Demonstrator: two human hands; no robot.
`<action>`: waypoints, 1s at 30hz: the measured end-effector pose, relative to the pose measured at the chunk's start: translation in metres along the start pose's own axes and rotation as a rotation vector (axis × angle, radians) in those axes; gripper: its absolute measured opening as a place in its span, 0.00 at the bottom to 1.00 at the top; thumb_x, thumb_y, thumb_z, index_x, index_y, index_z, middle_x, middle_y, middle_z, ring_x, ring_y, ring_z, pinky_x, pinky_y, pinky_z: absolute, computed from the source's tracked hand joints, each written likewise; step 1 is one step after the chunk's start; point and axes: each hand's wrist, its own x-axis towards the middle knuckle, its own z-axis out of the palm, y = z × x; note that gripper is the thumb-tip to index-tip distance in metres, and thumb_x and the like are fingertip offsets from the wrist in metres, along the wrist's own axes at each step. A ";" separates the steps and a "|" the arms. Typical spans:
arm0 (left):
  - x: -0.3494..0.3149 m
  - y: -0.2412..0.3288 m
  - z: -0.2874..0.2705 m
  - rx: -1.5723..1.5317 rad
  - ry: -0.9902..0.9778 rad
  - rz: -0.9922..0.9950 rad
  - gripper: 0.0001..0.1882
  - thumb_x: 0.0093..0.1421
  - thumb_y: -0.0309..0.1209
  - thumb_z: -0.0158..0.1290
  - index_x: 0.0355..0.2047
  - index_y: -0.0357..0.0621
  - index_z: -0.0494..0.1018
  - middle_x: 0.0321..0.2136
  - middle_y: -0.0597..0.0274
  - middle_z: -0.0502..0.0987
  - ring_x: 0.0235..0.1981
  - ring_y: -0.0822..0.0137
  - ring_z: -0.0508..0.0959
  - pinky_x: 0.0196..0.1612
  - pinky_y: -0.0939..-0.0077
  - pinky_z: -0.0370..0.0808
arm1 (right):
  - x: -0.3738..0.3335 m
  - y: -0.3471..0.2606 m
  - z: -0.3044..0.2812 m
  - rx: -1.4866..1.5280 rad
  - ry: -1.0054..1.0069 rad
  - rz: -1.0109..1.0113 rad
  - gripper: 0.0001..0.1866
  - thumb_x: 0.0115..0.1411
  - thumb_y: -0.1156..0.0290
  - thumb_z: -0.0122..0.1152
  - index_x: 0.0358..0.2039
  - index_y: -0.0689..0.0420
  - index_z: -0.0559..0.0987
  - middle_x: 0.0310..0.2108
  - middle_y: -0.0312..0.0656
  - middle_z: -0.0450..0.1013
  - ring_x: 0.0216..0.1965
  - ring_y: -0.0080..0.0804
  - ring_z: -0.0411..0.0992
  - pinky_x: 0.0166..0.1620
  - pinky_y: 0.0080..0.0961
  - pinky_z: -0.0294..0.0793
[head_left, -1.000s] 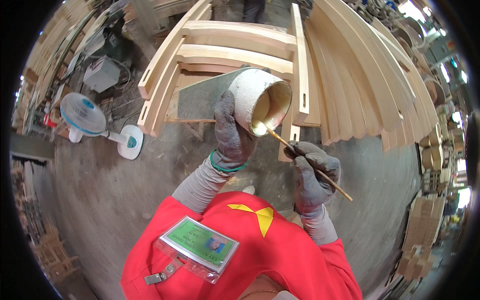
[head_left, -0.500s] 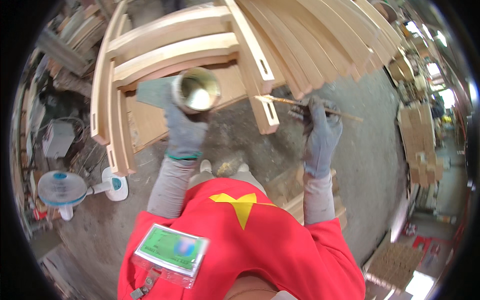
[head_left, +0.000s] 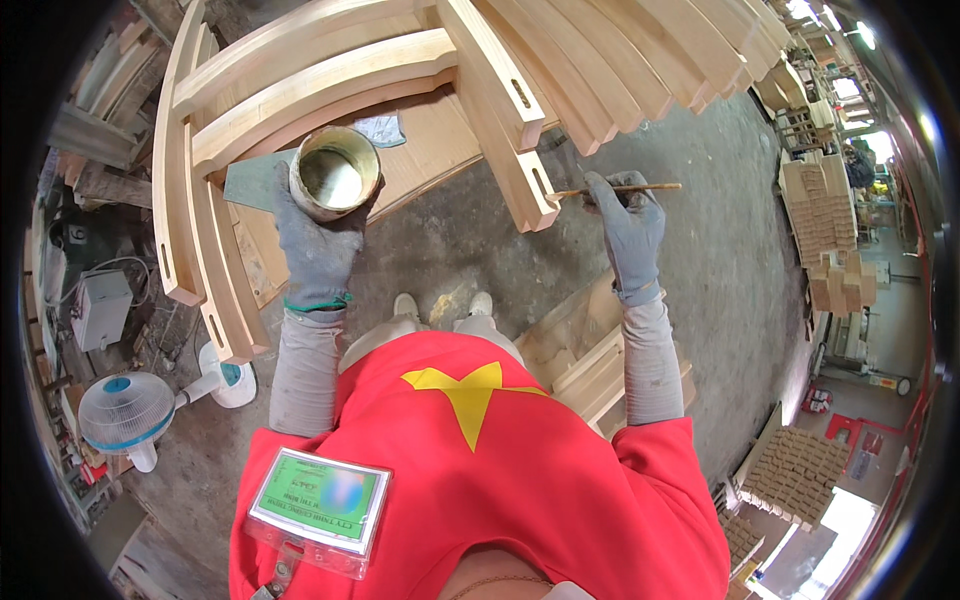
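My gloved left hand (head_left: 318, 250) is wrapped round a round can (head_left: 370, 160) with white liquid inside, its rim smeared. A flat grey-green piece (head_left: 255, 180) sticks out beside the can; whether my hand touches it I cannot tell. In my gloved right hand (head_left: 632, 235) I pinch a thin wooden stick (head_left: 660, 186). Its left tip is at the slotted end of a pale wooden post (head_left: 515, 185), close to the slot. Alongside lies another slotted post (head_left: 490, 70). Curved rails (head_left: 330, 95) join these to slotted posts (head_left: 185, 240) on the left.
Many curved wooden slats (head_left: 620, 60) are lined up at the far right. A white fan (head_left: 127, 412) stands on the left near a grey box (head_left: 102, 308). Wooden pieces (head_left: 590, 385) lie beside my right forearm, and stacked wood (head_left: 820, 205) lines the right side.
The stick's tip has shifted from the post's upper face toward its outer end, by the slot. The view has shifted, so the frame and my left hand with the can appear farther left.
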 end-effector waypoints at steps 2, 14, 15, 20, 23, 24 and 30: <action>0.002 0.002 -0.002 -0.021 0.014 -0.017 0.25 0.65 0.48 0.39 0.54 0.44 0.63 0.52 0.49 0.66 0.53 0.48 0.67 0.57 0.46 0.65 | 0.000 0.003 0.001 -0.018 0.002 -0.003 0.10 0.53 0.70 0.65 0.24 0.62 0.75 0.19 0.35 0.73 0.22 0.16 0.67 0.27 0.17 0.67; 0.003 0.015 -0.008 0.056 0.022 0.074 0.22 0.65 0.46 0.39 0.52 0.44 0.64 0.50 0.52 0.67 0.52 0.51 0.69 0.55 0.46 0.67 | 0.010 -0.004 0.016 0.059 0.031 -0.006 0.08 0.53 0.72 0.65 0.25 0.62 0.76 0.20 0.33 0.72 0.23 0.15 0.66 0.28 0.15 0.66; 0.003 0.016 -0.008 0.032 0.018 0.065 0.22 0.65 0.45 0.40 0.52 0.44 0.64 0.50 0.52 0.67 0.52 0.51 0.68 0.55 0.46 0.67 | 0.011 -0.004 0.016 0.067 0.027 -0.021 0.08 0.53 0.72 0.65 0.25 0.62 0.76 0.20 0.33 0.72 0.23 0.16 0.66 0.28 0.16 0.66; 0.000 0.019 -0.003 -0.001 -0.003 0.039 0.21 0.65 0.44 0.40 0.52 0.44 0.64 0.50 0.53 0.67 0.52 0.52 0.68 0.56 0.45 0.66 | 0.017 0.003 0.018 0.065 0.048 -0.074 0.08 0.53 0.72 0.65 0.25 0.63 0.77 0.21 0.34 0.72 0.23 0.16 0.66 0.28 0.17 0.67; -0.001 0.019 -0.001 -0.021 -0.003 0.034 0.21 0.65 0.44 0.40 0.52 0.44 0.64 0.50 0.52 0.66 0.52 0.51 0.68 0.56 0.44 0.66 | 0.017 0.000 0.020 0.077 0.046 -0.051 0.08 0.53 0.72 0.65 0.26 0.63 0.77 0.21 0.34 0.73 0.24 0.17 0.68 0.29 0.17 0.68; -0.001 0.019 0.000 -0.016 0.000 0.039 0.21 0.65 0.44 0.40 0.52 0.44 0.64 0.50 0.51 0.66 0.52 0.52 0.68 0.56 0.44 0.66 | 0.017 0.001 0.019 0.066 0.043 -0.058 0.08 0.53 0.72 0.65 0.26 0.63 0.77 0.21 0.34 0.73 0.25 0.17 0.68 0.29 0.17 0.68; 0.002 0.020 -0.004 0.000 -0.039 0.033 0.21 0.65 0.43 0.40 0.52 0.43 0.63 0.50 0.50 0.66 0.52 0.52 0.68 0.56 0.45 0.66 | 0.016 0.001 0.022 0.107 0.037 -0.074 0.08 0.53 0.72 0.65 0.26 0.64 0.77 0.21 0.34 0.73 0.25 0.16 0.68 0.30 0.17 0.68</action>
